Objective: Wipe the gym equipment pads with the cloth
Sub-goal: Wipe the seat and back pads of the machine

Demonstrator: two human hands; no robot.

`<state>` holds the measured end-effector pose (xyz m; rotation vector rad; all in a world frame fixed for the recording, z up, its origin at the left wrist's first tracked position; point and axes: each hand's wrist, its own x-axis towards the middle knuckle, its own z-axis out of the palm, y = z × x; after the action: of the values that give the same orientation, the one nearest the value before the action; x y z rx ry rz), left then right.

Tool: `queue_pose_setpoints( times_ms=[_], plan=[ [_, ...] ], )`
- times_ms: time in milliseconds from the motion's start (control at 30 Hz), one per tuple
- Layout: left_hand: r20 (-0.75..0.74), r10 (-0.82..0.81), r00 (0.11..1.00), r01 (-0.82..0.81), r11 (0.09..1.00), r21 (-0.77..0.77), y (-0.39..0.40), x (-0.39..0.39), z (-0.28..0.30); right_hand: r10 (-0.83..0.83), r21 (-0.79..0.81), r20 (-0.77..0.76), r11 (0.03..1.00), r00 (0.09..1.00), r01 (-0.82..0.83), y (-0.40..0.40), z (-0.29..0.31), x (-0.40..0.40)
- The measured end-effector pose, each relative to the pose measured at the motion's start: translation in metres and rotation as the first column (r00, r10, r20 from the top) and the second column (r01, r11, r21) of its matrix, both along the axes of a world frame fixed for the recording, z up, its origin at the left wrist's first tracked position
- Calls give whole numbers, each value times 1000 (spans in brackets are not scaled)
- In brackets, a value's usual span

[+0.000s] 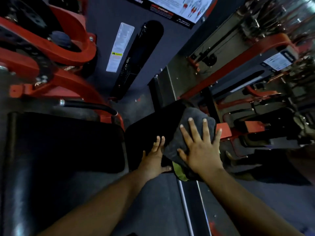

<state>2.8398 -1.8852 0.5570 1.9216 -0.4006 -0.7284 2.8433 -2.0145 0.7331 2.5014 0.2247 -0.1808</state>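
Two flat, spread grips, left hand (153, 158) and right hand (201, 149), on bunched grey cloth (185, 130) over black pad (153, 123).

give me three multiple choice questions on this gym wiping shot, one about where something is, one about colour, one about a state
1. Where does the grey cloth lie?
A. on the floor
B. on the small black pad, under the right hand
C. draped over the red frame

2. What colour is the machine frame at upper left?
A. red
B. blue
C. white

3. How is the right hand set on the cloth?
A. balled into a fist
B. pinching one corner
C. flat, with fingers spread

Key:
1 B, the cloth sits on the pad's right end with the right hand's palm on top.
2 A, the curved frame arms are plainly red.
3 C, all its fingers are straight and fanned across the cloth, while the left hand rests beside it on the pad's edge.
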Motion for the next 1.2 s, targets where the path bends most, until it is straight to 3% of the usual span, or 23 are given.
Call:
queue_pose_setpoints(
  times_ms=[167, 300, 467, 567, 700, 800, 867, 1033, 1200],
  plan=[
    [-1, -8, 1000, 8, 1000, 24, 4, 8, -11, -2, -198, -57, 980, 998, -10, 38, -16, 85],
    [-37, 72, 997, -72, 997, 11, 3, -3, -21, 34, -332, -124, 940, 992, -74, 51, -20, 96],
    [-39, 181, 983, -184, 979, -92, -4, -22, -34, 43, -317, -278, 939, 960, -134, 25, 2, 20],
    [-3, 230, 973, -229, 967, -108, -10, -28, -43, 83, -339, -274, 924, 958, -177, 14, 1, -9],
    [-24, 252, 968, -252, 952, -174, -11, -25, -55, 155, -307, -214, 927, 965, -217, 25, -14, 45],
    [-17, 210, 977, -211, 965, -154, -8, -22, -55, 106, -392, -167, 905, 980, -165, 51, -33, 93],
    [-17, 195, 981, -196, 972, -129, -6, -22, -51, 126, -412, -190, 890, 974, -196, 53, -41, 86],
    [3, 177, 984, -176, 979, -98, -4, -27, -52, 180, -404, -428, 839, 886, -366, 26, -34, -11],
    [-33, 212, 977, -214, 973, -86, -2, -34, -81, 184, -389, -354, 863, 917, -323, 45, -54, 58]
  ],
)
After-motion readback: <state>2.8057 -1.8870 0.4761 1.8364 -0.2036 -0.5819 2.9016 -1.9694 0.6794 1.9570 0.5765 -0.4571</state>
